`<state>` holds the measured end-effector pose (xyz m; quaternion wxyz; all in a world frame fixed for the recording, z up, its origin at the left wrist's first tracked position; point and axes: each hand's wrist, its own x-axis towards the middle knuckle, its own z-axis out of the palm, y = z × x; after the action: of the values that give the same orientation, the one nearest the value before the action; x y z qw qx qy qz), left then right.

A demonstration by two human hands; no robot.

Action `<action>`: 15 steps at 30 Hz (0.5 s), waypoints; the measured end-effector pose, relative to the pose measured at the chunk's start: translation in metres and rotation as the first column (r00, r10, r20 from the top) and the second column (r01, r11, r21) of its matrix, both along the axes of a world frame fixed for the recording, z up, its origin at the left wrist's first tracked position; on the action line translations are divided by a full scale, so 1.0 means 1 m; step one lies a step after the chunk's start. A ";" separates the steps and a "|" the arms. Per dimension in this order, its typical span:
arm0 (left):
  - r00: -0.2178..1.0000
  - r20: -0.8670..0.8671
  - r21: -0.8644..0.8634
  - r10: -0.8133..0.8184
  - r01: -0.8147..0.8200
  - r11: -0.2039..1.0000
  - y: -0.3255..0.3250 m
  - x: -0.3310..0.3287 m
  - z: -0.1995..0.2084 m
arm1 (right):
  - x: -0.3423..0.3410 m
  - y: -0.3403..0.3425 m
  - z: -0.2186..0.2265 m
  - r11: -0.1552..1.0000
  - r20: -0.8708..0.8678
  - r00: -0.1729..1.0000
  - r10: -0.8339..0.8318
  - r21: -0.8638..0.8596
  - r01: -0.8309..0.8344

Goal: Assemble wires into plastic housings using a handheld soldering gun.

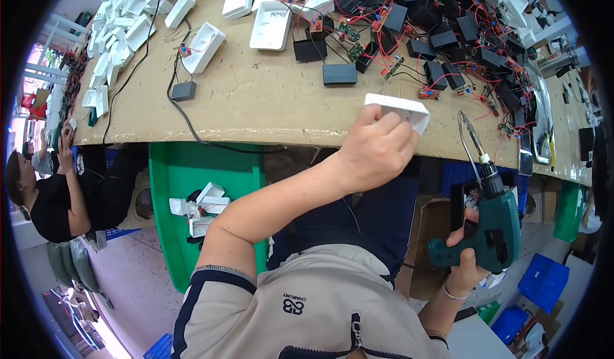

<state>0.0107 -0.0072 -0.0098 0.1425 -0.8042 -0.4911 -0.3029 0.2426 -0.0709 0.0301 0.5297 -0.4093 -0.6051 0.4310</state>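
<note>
Left hand, head view: (382,147) fingers curled closed, gripping the near side of a white case (414,112).
Right hand: (467,271) wrapped around the handle of a green soldering gun (505,228), below and right of the white case.
White case: over the front part of the table (268,109); whether it touches the surface, I cannot tell.
Soldering tip: (469,127) just right of the white case, apart from it.
Dark box: (339,74) beyond the white case, slightly left.
Circuit boards: (391,69) tangled with red wires and black boxes, beyond and right of the white case.
Open white shell: (270,28) farther off, left of the white case.
Green tray: (161,231) below and left of the white case, holding white and black parts.
</note>
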 end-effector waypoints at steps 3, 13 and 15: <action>0.981 0.132 0.045 -0.144 0.139 0.989 -0.004 0.000 0.003 | 0.004 -0.002 0.000 1.000 -0.023 1.000 -0.013 0.002 0.013; 0.857 0.458 -0.112 0.235 -0.207 0.972 0.089 -0.080 0.054 | 0.005 0.002 -0.002 0.998 -0.048 0.997 -0.060 -0.006 0.060; 0.883 0.438 -0.126 0.168 -0.125 0.984 0.110 -0.077 0.056 | 0.006 0.003 -0.003 0.999 -0.043 0.998 -0.054 0.006 0.054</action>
<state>-0.0665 0.1030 0.0467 0.0101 -0.6795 -0.5836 -0.4444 0.2481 -0.0678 0.0272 0.5555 -0.4143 -0.5838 0.4230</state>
